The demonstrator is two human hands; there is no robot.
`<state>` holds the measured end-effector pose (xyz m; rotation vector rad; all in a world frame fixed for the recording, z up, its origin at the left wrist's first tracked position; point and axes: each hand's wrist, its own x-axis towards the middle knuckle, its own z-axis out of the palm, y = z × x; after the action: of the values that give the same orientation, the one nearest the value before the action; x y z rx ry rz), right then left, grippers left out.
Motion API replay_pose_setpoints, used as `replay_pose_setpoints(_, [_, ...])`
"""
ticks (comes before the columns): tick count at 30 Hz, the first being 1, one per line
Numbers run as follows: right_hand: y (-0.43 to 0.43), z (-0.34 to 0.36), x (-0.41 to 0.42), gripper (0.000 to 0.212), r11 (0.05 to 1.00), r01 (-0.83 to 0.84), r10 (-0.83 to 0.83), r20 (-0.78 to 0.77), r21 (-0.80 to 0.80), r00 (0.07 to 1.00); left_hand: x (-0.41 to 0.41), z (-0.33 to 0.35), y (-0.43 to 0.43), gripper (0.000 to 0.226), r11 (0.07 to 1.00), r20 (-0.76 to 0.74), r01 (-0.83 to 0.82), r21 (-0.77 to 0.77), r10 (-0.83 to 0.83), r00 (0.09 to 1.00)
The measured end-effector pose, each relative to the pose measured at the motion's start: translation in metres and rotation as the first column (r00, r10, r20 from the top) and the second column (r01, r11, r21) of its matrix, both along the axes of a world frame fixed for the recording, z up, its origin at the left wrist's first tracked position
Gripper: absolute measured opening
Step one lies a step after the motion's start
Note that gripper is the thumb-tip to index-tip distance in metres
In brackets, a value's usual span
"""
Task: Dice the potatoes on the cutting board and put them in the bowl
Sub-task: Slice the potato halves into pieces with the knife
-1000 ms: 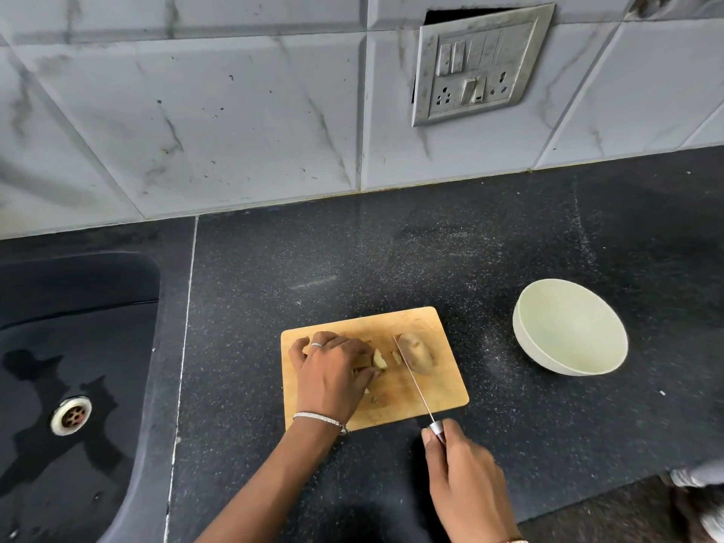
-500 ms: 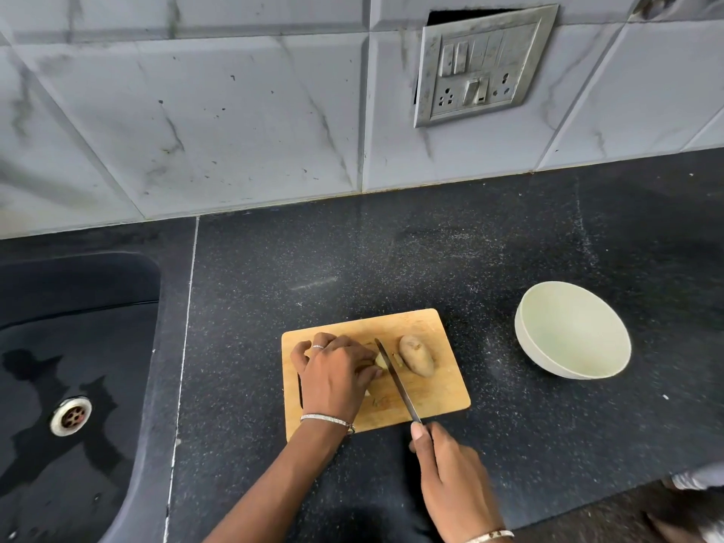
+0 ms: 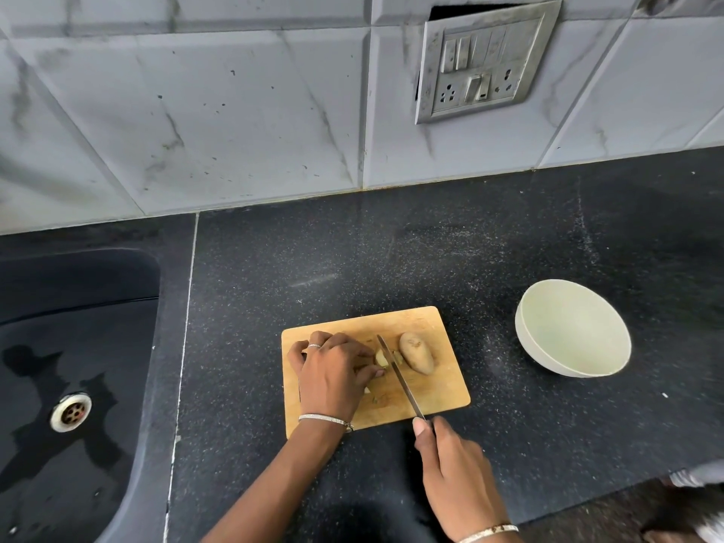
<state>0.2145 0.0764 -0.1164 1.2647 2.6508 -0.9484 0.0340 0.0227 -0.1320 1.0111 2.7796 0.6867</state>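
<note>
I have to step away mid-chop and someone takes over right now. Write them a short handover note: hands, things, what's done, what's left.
Left hand: holds the cut potato down on the board.
Right hand: grips the knife, with its blade at the cut potato. The whole potato lies just right of the blade.
Bowl: on the counter right of the board, nothing in it.
Done: one potato partly cut.
Left: finish dicing it, dice the whole potato, move all the pieces into the bowl.
</note>
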Motion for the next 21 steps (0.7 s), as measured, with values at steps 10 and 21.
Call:
replay_pose_setpoints(10, [-0.008, -0.001, -0.004, 0.046, 1.000, 0.008, -0.008, 0.028, -0.014, 1.000, 0.001, 0.002, 0.001, 0.020, 1.000, -0.002, 0.015, 0.006, -0.015, 1.000])
replay_pose_setpoints(21, [-0.016, 0.000, -0.021, 0.034, 0.999, 0.043, -0.042, 0.109, -0.003, 0.993, 0.000, -0.002, 0.003, 0.013, 1.000, 0.029, 0.002, 0.030, -0.003, 1.000])
